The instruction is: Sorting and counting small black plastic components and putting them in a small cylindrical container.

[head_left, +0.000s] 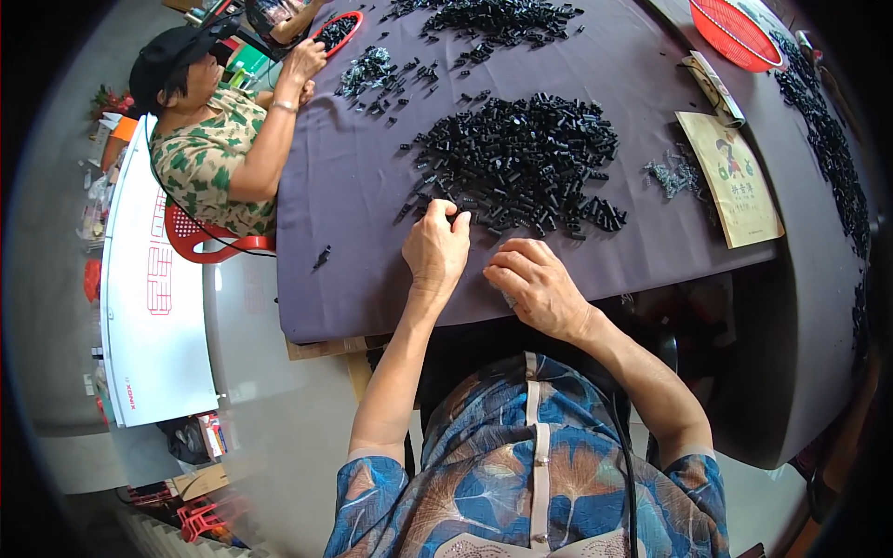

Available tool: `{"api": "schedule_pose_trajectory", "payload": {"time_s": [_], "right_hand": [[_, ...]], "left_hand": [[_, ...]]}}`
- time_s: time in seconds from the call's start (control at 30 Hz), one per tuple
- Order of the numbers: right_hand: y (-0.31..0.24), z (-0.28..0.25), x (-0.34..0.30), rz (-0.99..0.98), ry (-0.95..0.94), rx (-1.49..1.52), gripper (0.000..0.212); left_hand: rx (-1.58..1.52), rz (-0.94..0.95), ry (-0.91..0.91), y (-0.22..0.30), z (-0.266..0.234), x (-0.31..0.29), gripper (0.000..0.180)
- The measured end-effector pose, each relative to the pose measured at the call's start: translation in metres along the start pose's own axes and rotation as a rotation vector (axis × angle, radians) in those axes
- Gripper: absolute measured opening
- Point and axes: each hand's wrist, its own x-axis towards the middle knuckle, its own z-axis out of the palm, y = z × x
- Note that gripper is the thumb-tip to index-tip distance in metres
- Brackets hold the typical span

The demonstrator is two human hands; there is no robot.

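A large heap of small black plastic pieces (526,153) covers the middle of the cloth-covered table (344,279). At its near left edge, my left hand (435,249) is closed, thumb and fingertips together beside the nearest pieces. What it pinches, if anything, I cannot make out. My right hand (544,290) is curled close to the table's front edge, to the right of the left one and apart from the heap. Under its fingers shows a bit of small silvery parts (508,298), mostly hidden by the palm.
Loose silvery parts (674,175) lie right of the heap, by a yellowish booklet (733,181). A red basket (735,35) stands far right. Another heap (502,20) lies farther back. At the left, a person (219,139) works by a red-rimmed tray (346,28). A lone black piece (322,256) lies front left.
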Motion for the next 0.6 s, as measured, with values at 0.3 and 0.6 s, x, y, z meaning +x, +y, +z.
{"api": "schedule_pose_trajectory", "payload": {"time_s": [0.3, 0.6], "right_hand": [[-0.001, 0.0, 0.0, 0.011, -0.011, 0.01, 0.029], [0.001, -0.004, 0.0, 0.067, -0.032, 0.058, 0.045]], "left_hand": [[-0.015, 0.063, 0.052, 0.002, 0.002, 0.001, 0.02], [-0.52, 0.186, 0.099, -0.01, 0.003, -0.033, 0.014]]}}
